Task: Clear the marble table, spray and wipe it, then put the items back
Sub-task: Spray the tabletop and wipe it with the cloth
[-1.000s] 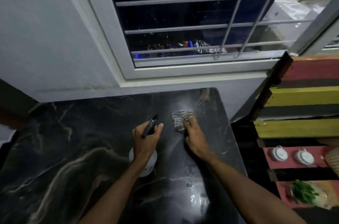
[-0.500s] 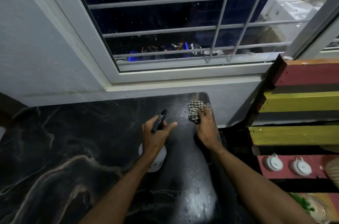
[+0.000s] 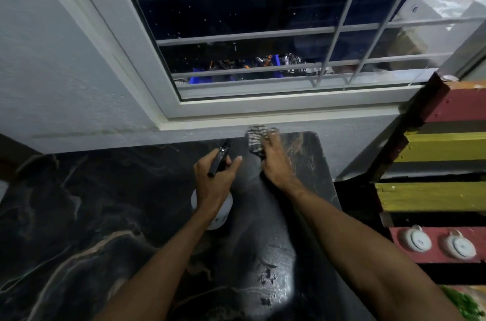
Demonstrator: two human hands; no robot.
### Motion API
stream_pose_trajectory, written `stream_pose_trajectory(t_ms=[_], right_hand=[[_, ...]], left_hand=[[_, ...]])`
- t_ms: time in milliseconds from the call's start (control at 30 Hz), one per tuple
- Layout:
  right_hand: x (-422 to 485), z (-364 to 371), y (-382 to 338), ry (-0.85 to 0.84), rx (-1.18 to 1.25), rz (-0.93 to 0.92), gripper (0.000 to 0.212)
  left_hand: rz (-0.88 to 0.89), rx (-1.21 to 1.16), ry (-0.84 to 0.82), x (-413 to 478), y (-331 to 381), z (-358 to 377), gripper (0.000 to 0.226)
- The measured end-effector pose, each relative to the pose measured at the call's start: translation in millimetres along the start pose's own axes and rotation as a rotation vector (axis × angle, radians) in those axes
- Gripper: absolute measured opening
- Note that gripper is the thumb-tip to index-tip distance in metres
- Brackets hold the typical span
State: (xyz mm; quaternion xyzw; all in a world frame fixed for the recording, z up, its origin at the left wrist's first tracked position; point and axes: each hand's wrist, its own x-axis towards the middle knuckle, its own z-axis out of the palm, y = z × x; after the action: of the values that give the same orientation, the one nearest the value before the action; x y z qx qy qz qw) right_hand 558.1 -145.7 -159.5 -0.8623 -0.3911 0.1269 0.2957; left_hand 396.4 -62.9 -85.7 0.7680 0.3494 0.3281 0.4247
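Now that the cloth has slid to the far edge: the wiping looks to have got to the back of the table, close to the far right corner.
Cloth (image 3: 256,140): checked and blurry, flat on the marble table (image 3: 79,215), right up by the wall under the window (image 3: 263,31).
Right hand (image 3: 276,163): on top of the cloth, fingers look straight and close together, pressing it down. The blur hides the tips a bit.
Left hand (image 3: 214,184): fingers curled round the neck of the spray bottle (image 3: 221,218), thumb sticking out to the right.
Spray bottle: white with a black top, held over the middle of the table, just left of the cloth and not touching it.
Change from 1 second ago: the cloth and right hand were nearer then, with dark table showing past them. Now they are at the far edge.
Same as before: the left hand keeps the bottle beside the right hand.
Wet patch (image 3: 278,281): shiny, on the near part of the table.
What this means: I think clearing is done and spray and wipe is going on. Putting the items back is not yet done.
Right side: coloured shelves (image 3: 434,144) with 2 white round things (image 3: 418,240).
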Motion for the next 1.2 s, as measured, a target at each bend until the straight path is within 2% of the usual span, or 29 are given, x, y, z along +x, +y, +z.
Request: stream_pose_trajectory(t_ms=[33, 67, 100, 200, 233, 267, 400, 433, 533, 633, 700, 833, 967, 1100, 1133, 1200], right_hand=[[0, 5, -2, -0.086, -0.046, -0.141, 0.07], [1, 3, 4, -0.131, -0.081, -0.207, 0.071], [3, -7, 15, -0.103, -0.081, -0.166, 0.07], [-3, -49, 61, 0.109, -0.052, 0.245, 0.065], [-13, -57, 66, 0.106, -0.081, 0.279, 0.066], [-29, -60, 67, 0.066, -0.127, 0.251, 0.068], [-104, -53, 57, -0.129, -0.111, -0.064, 0.073], [-120, -54, 58, -0.133, -0.082, -0.071, 0.073], [-142, -60, 62, 0.008, 0.024, 0.169, 0.071], [-172, -53, 50, -0.04, -0.062, 0.143, 0.074], [-188, -51, 44, -0.074, -0.047, 0.124, 0.074], [-196, -42, 17, -0.019, 0.013, 0.245, 0.068], [-182, -20, -10, -0.097, -0.027, 0.072, 0.067], [-149, 2, -56, -0.062, 0.007, 0.181, 0.063], [-155, 17, -78, -0.102, 0.022, 0.104, 0.063], [-186, 52, -115, -0.283, 0.035, -0.155, 0.064]], left_hand=[[0.012, 0.004, -0.003, 2, -2, -2, 0.032], [0.023, 0.006, -0.002, 3, -3, -4, 0.032], [0.024, 0.002, -0.004, 3, -6, -6, 0.031], [-0.003, -0.016, -0.022, -7, -6, -11, 0.03], [-0.013, -0.018, -0.024, -13, -4, -13, 0.03], [-0.026, -0.029, -0.03, -21, 0, -12, 0.03], [-0.06, -0.039, -0.049, -63, 19, -11, 0.031], [-0.063, -0.037, -0.053, -77, 21, -12, 0.032], [-0.137, -0.022, -0.038, -111, 26, -17, 0.038], [-0.207, 0.026, -0.015, -154, 31, -26, 0.053], [-0.251, 0.034, -0.035, -178, 32, -37, 0.049], [-0.278, 0.022, -0.052, -202, 30, -63, 0.028], [-0.259, 0.034, 0.024, -209, 16, -90, 0.037], [-0.229, 0.021, 0.025, -208, -10, -130, 0.038], [-0.217, 0.023, 0.036, -209, -16, -141, 0.037], [-0.202, 0.02, 0.07, -213, -24, -161, 0.035]])
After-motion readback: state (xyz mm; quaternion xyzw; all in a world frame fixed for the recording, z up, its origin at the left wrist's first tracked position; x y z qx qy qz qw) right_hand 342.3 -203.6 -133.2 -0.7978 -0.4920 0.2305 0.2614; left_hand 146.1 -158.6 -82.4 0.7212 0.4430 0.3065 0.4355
